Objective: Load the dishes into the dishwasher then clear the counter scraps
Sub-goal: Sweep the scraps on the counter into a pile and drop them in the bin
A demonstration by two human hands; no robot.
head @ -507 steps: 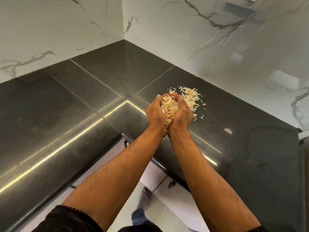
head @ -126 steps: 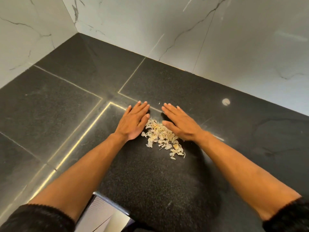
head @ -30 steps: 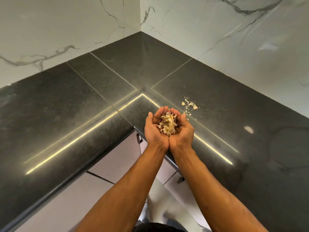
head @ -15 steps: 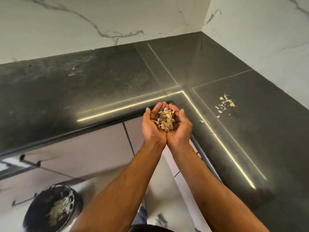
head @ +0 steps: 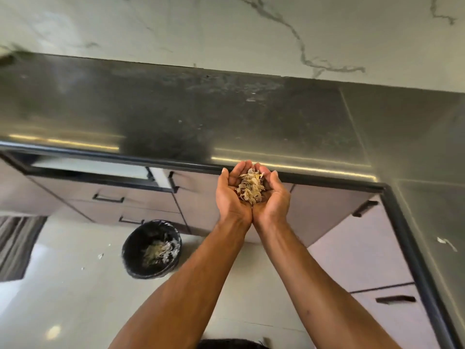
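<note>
L hand [head: 230, 195] + R hand [head: 273, 197] cup scraps [head: 250, 188] just off the table [head: 176, 109] edge.
Hands pressed side by side, palms up, fingers [head: 242, 167] curled up round the pale heap, nothing spilling. Black bin [head: 133, 263] on floor [head: 63, 298] lower left, well apart from hands, w/ similar waste [head: 157, 250] inside; small bits [head: 100, 256] on floor beside it. One flake [head: 444, 241] on table at far right.

Scrap [head: 446, 244] on counter [head: 226, 117], bin [head: 133, 244] on floor [head: 75, 298]
</note>
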